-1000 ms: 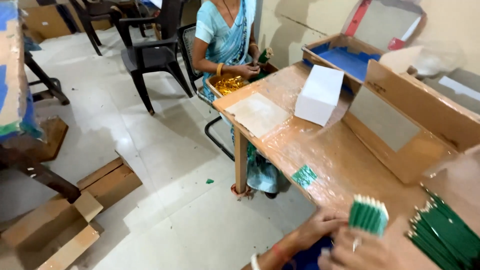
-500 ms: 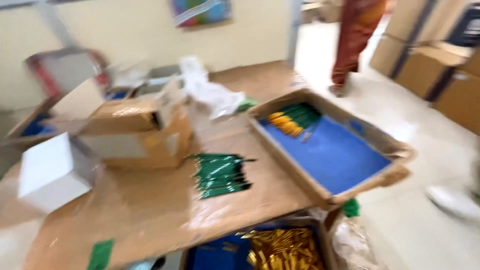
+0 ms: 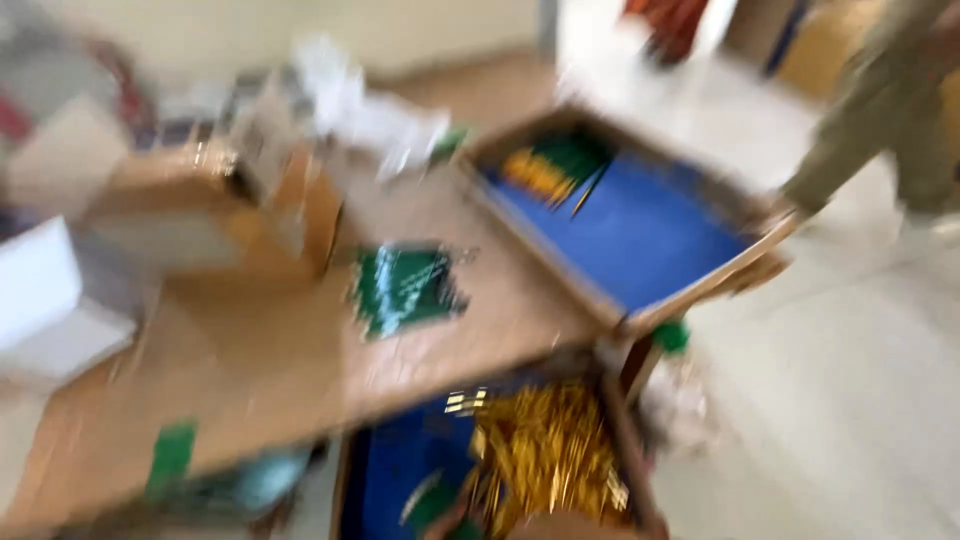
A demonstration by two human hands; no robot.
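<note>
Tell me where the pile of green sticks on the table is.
In the head view, the pile of green sticks lies near the middle of the wooden table, between the cardboard box on its left and the blue-lined tray on its right.

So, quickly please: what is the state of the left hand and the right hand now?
Left hand: not in view.
Right hand: not in view. The blurred picture shows only the table, a green bundle and trays.

Heavy motion blur across whole frame; bright, even, probably daylight; floor washed out right; no sharp edges.
</note>
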